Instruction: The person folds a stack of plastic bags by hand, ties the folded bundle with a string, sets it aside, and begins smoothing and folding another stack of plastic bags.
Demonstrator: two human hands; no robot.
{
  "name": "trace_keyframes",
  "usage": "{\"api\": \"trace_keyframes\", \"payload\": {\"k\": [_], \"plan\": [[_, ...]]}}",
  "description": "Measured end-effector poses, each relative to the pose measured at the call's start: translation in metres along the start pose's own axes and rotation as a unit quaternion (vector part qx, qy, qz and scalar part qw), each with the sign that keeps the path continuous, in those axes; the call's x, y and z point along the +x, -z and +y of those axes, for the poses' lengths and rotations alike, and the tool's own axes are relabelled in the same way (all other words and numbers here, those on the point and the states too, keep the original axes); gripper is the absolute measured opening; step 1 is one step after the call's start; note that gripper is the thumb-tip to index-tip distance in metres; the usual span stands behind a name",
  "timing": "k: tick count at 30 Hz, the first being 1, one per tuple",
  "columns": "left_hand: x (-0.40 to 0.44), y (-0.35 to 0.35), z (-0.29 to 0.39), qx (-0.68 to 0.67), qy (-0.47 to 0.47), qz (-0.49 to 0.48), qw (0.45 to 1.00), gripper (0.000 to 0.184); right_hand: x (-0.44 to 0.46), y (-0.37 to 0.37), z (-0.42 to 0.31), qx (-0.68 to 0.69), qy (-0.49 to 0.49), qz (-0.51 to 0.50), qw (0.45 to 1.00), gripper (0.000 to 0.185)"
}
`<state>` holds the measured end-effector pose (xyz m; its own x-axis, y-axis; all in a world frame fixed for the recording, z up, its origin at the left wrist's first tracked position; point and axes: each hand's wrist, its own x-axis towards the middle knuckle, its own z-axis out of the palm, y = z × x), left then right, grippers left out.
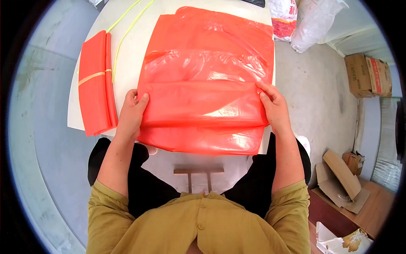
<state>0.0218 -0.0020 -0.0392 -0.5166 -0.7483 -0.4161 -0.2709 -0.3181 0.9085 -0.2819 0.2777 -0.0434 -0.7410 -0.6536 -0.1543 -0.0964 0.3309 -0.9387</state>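
A stack of thin, shiny red plastic bags (207, 63) lies spread on the white table in front of me, its near part folded over in a band and its front edge hanging at the table's edge. My left hand (134, 108) pinches the left end of the fold between thumb and fingers. At the right end, my right hand (274, 103) grips the same fold, thumb on top. Left of my left hand rests a folded red plastic bundle (94, 99) tied with a yellowish band.
Yellow cords (127, 34) trail over the white table (129, 63) at the far left. White plastic sacks (315, 23) stand on the floor beyond the right side. Cardboard boxes (359, 76) sit farther right, with an opened carton (340, 182) nearer me.
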Motion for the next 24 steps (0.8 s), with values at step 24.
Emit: {"api": "trace_keyframes", "payload": {"k": [24], "plan": [[-0.045,-0.054,0.016,0.57,-0.416,-0.136,0.695,0.071,-0.043,-0.043,-0.05,-0.43,0.314,-0.136,0.836,0.067]]}}
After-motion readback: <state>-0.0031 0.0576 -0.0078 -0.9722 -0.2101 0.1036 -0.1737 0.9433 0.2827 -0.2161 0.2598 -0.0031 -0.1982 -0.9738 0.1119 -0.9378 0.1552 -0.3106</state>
